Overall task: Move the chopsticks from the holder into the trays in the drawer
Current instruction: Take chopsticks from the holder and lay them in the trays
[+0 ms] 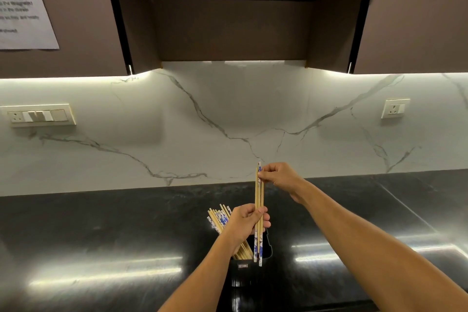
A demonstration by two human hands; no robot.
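A black chopstick holder (250, 265) stands on the dark countertop near the front edge. Several bamboo chopsticks with blue-and-white patterned ends (219, 219) lean out of it to the left. My left hand (247, 221) grips a few chopsticks (258, 200) upright above the holder, around their middle. My right hand (279, 177) pinches the top ends of the same bundle. The lower patterned ends hang in front of the holder's rim. No drawer or tray is in view.
The black glossy countertop (101, 248) stretches left and right, backed by a white marble splashback (228, 114). Switch plates (38, 115) and a socket (395, 108) sit on that wall. A dark hood and cabinets (235, 7) hang overhead.
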